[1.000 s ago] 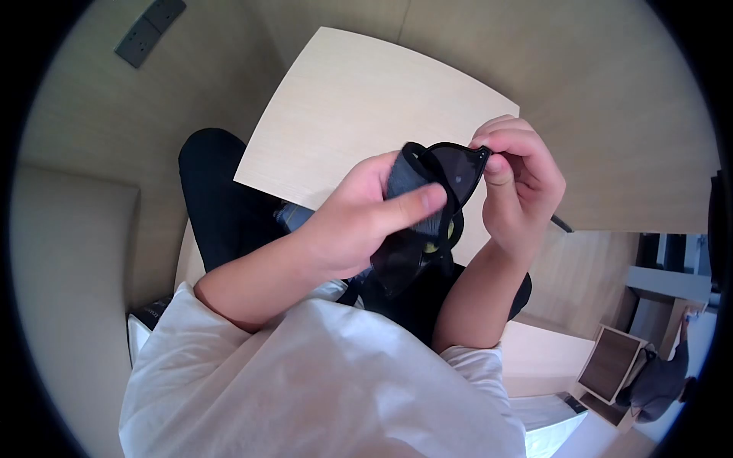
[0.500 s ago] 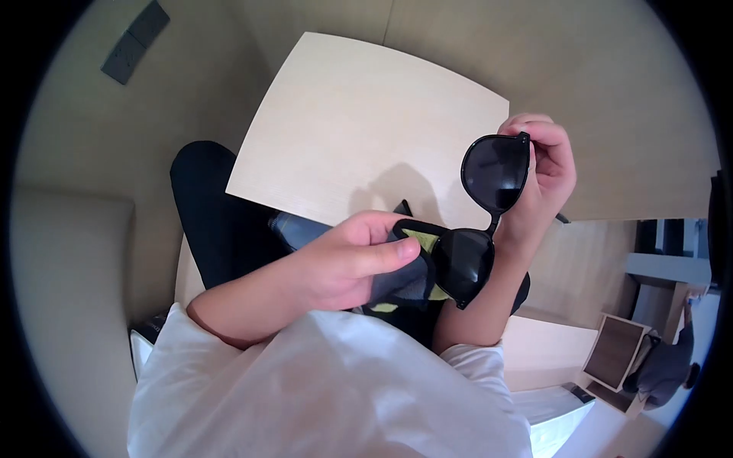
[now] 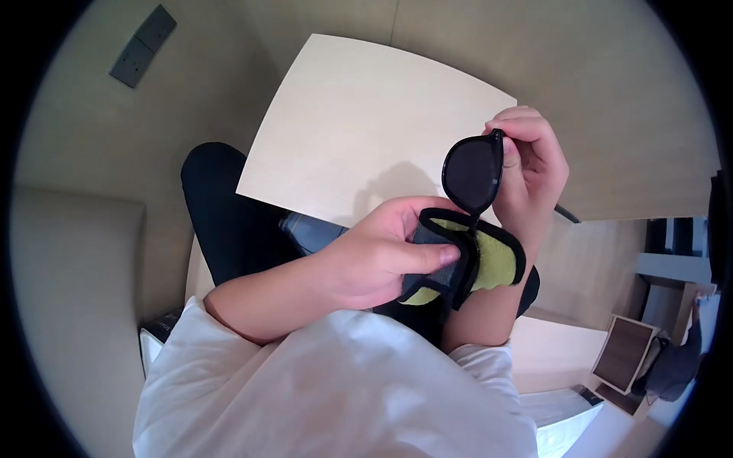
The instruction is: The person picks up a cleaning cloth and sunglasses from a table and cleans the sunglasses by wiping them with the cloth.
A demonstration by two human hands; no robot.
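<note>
My left hand (image 3: 382, 252) is closed on a soft grey case (image 3: 433, 263) with black edging and a fuzzy yellow-green lining (image 3: 496, 261), the thumb lying across its front. With bent fingers, my right hand (image 3: 534, 156) pinches a pair of black sunglasses (image 3: 472, 172) by the upper outer corner of the frame. One dark lens stands clear above the case. The other lens is mostly covered by the case and seen nearly edge-on, so I cannot tell how far it is inside. Both hands are in front of my body, near the table's edge.
A pale wooden table (image 3: 366, 114) stands ahead, with the hands' shadow on it. Wall sockets (image 3: 143, 46) are at the upper left. A padded seat (image 3: 76, 305) is on the left. To the right are a wooden box (image 3: 622, 353) and a person in dark clothing (image 3: 679, 370).
The sunglasses have turned and shifted left with my right hand, and their lower lens is now mostly hidden by the case. My left hand and the case moved right; more yellow-green lining shows.
</note>
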